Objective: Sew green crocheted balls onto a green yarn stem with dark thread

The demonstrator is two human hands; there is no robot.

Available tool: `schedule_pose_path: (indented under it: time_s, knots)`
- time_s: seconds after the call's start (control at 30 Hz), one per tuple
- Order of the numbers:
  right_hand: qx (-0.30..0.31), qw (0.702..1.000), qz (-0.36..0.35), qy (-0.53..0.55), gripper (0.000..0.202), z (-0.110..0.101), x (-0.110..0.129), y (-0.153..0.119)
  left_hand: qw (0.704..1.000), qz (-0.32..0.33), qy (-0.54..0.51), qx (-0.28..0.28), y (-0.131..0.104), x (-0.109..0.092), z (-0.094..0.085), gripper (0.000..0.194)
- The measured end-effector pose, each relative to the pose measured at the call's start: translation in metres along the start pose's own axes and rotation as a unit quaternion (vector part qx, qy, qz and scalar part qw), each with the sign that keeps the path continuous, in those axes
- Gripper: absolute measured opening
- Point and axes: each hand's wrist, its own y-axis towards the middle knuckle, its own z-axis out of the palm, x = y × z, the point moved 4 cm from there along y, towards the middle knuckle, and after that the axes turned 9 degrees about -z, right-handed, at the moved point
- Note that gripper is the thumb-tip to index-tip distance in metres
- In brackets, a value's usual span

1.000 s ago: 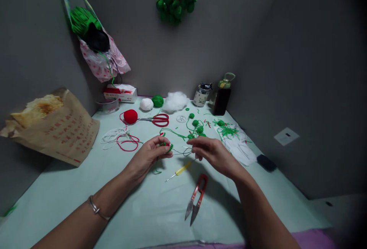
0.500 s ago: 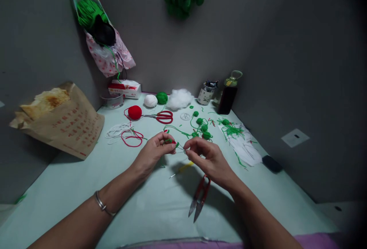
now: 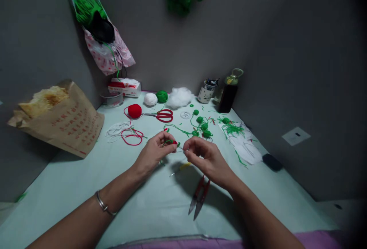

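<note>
My left hand point(image 3: 156, 151) is closed, its thumb and fingertips pinching a small red and green crocheted piece point(image 3: 174, 142). From that piece a thin dark strand point(image 3: 181, 148) runs across to my right hand point(image 3: 205, 159), whose thumb and forefinger are pinched on it. What else those right fingertips may hold is too small to make out. Below the hands lies a crochet hook point(image 3: 183, 166) with a yellow handle. Thread snips point(image 3: 200, 197) with red handles rest under my right wrist, blades toward me.
Red-handled scissors point(image 3: 164, 115), a red yarn ball point(image 3: 134, 111), white stuffing point(image 3: 180, 97) and green crocheted balls point(image 3: 204, 126) lie farther back. A paper bag point(image 3: 65, 123) stands left. At back right are a cup point(image 3: 205, 93) and a bottle point(image 3: 228, 94); green scraps point(image 3: 233, 129) lie right.
Both hands keep nearly the same pose and hold. Slightly more of the red and green piece shows at my left fingertips. The background has shifted a little upward in view.
</note>
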Motion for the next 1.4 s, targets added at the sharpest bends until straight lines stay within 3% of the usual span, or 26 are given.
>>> schedule_pose_path:
  time_s: [0.43, 0.8, 0.97, 1.03, 1.2, 1.3, 1.4]
  knots:
    - [0.002, 0.999, 0.019, 0.031, 0.004, 0.001, -0.006, -0.001, 0.997, 0.028, 0.061, -0.025, -0.001, -0.003, 0.0, 0.018]
    - [-0.034, 0.995, 0.059, 0.076, 0.004, 0.012, -0.02, 0.002, 0.97, 0.137, 0.187, -0.075, -0.008, -0.001, 0.008, 0.007]
    - [-0.025, 0.995, 0.056, 0.074, 0.001, 0.009, -0.021, 0.004, 0.979, 0.122, 0.161, -0.037, -0.011, -0.001, 0.012, 0.006]
    - [-0.012, 0.996, 0.06, 0.072, 0.008, 0.001, -0.017, 0.004, 0.988, 0.103, 0.11, -0.014, -0.009, -0.004, 0.01, 0.009]
    - [-0.046, 0.993, 0.069, 0.081, 0.02, -0.019, -0.012, 0.005, 0.996, 0.04, 0.032, 0.075, -0.005, -0.008, 0.007, 0.013]
    - [0.055, 0.983, 0.076, 0.156, 0.038, -0.01, -0.016, 0.003, 0.993, 0.02, 0.001, 0.121, -0.008, -0.009, 0.01, 0.019]
    - [0.108, 0.971, 0.091, 0.193, 0.025, -0.004, -0.022, 0.002, 0.99, 0.001, -0.011, 0.138, -0.009, -0.009, 0.012, 0.028]
